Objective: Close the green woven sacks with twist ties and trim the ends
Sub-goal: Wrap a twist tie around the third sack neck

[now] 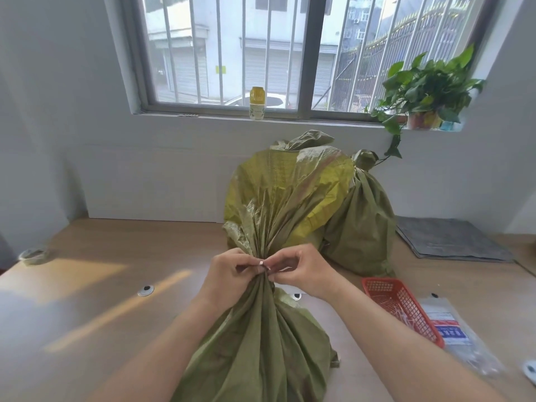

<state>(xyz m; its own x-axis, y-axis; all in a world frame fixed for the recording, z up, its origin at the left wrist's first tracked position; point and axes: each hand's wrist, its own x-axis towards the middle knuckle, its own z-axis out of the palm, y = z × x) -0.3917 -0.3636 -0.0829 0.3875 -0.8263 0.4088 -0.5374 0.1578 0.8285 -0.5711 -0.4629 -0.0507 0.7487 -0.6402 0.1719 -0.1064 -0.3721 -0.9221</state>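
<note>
A green woven sack (255,338) lies on the wooden table in front of me, its mouth gathered into a tight neck and its loose top fanned out beyond. A thin white twist tie (262,264) sits at the neck. My left hand (229,272) pinches one end of the tie against the neck. From the other side my right hand (301,271) pinches the tie's other end. Behind, two more green sacks stand tied: a tall one (290,181) and a smaller one (362,224).
A red plastic basket (377,288) holding white ties sits to the right, next to a clear plastic packet (452,329). A folded grey mat (446,239) lies at the far right. A tape roll (34,255) sits at the left edge. A bottle and a plant stand on the windowsill.
</note>
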